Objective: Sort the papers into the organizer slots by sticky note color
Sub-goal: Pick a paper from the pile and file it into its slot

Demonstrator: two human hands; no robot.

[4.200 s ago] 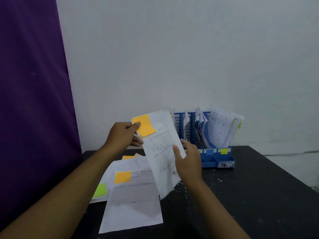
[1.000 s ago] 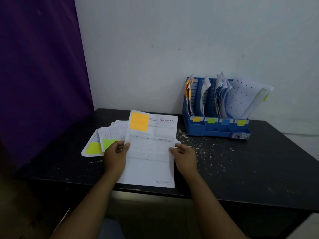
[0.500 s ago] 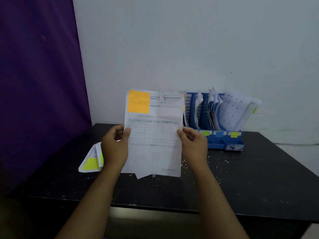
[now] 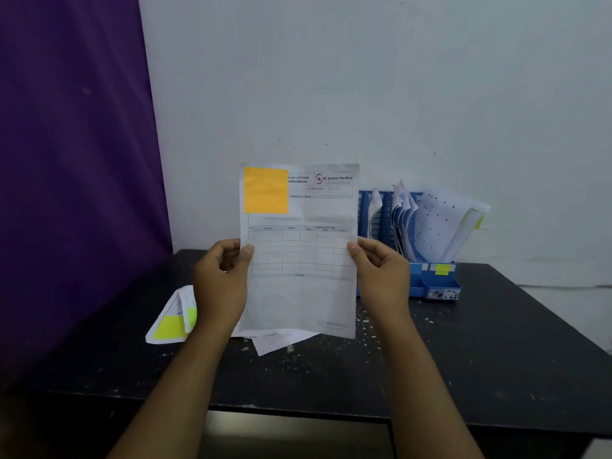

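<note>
Lifted higher now, the orange-noted paper (image 4: 299,260) is pinched by left hand (image 4: 221,279) and right hand (image 4: 381,276); organizer (image 4: 433,283) partly filled, several papers (image 4: 172,323) remain on the bench (image 4: 463,359).

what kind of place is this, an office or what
Probably an office or clinic records desk: a blue paper organizer stuffed with sheets stands on a black table, and the held form bears a medical letterhead, RS Sentra Medika.

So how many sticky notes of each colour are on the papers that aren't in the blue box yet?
Orange sticky note: 1
Yellow sticky note: 1
Lime green sticky note: 1
Total: 3. More could be hidden behind the held paper.
</note>
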